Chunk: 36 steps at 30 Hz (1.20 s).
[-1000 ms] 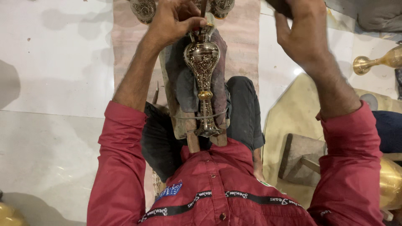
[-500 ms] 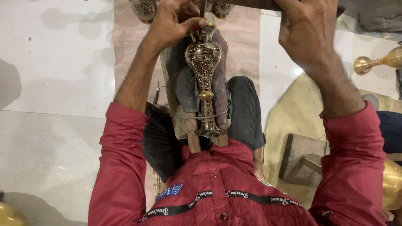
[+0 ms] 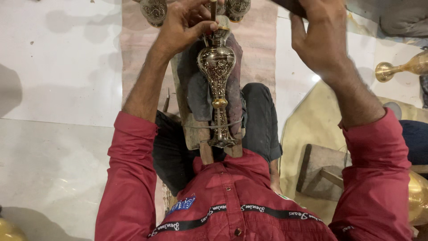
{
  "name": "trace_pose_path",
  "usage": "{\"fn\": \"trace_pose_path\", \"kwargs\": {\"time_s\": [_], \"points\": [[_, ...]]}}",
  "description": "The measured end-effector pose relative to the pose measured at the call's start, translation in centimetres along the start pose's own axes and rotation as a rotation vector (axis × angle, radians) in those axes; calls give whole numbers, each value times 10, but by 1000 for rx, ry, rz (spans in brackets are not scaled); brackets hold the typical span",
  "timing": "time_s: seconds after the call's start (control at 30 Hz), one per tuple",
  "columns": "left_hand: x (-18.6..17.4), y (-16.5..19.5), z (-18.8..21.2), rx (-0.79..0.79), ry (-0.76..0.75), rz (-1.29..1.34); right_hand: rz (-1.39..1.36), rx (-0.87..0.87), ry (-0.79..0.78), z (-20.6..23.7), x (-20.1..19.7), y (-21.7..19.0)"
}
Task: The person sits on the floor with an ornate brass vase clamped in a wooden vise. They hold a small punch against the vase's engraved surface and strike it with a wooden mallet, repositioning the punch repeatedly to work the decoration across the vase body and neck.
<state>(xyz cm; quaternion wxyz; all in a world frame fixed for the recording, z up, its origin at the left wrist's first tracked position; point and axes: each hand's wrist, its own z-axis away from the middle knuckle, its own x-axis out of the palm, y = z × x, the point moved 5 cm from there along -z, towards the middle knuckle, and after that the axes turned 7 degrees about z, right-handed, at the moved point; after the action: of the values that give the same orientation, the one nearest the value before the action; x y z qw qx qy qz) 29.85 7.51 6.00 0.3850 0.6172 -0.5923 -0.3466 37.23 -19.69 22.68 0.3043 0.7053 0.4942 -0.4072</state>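
Hands (image 3: 187,22) above pale tiled floor (image 3: 58,67)

We see open white floor (image 3: 53,67) from seven to eleven o'clock of the brass vase (image 3: 217,67). At twelve, two brass pieces (image 3: 154,10) crowd it; at three, another brass vase (image 3: 401,68) and a wooden block (image 3: 323,172) stand.
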Motion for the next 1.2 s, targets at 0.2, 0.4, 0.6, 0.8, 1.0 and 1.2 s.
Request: {"fn": "trace_pose_path", "kwargs": {"time_s": [0.2,0.4,0.6,0.8,1.0,1.2], "points": [[-1,-1,3,88,-23,-39,155,-28,25,0,1,-1],[0,1,6,101,-7,-7,204,-91,38,-2,2,-4],[-1,1,6,74,0,-87,289,-158,57,-9,2,-10],[0,0,6,60,15,-26,305,-214,75,-13,-10,-16],[-1,-5,9,89,38,49,217,-155,-1,-13,-4,-14],[-3,-9,11,62,35,35,145,-139,-6,-16,-2,-15]]}}
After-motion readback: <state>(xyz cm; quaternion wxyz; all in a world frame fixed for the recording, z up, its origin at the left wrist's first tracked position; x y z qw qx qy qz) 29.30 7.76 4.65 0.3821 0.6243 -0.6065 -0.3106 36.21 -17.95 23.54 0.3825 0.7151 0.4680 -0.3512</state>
